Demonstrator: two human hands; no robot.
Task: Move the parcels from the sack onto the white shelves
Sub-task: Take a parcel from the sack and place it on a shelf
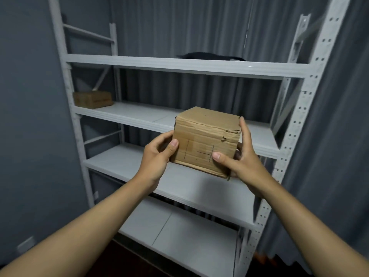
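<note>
- Cardboard parcel (206, 139), brown and creased, torn at its upper right edge, pen lines drawn on the near face; held in the air in front of the white shelves (179, 65), level with the second and third boards, tilted a little and resting on neither.
- Gripped on its left side by the left hand (157, 156), thumb curled onto the near face, other fingers hidden behind the box.
- Gripped on its right side by the right hand (239, 158), thumb pressed on the near face low down, index finger straight up along the right edge, remaining fingers curled under the bottom corner.
- Behind and below: four white boards on perforated white uprights, each board bare in the middle.
- Far left on the second board: a second cardboard parcel (92, 99), lying flat against the left upright, well apart from the held one.
- On the top board, toward the right: a dark flat thing (211, 56), too dim to tell what.
- Around the rack: grey wall (30, 116) on the left, grey pleated curtain (199, 23) behind and to the right.
- Low down: dark floor (119, 264).
</note>
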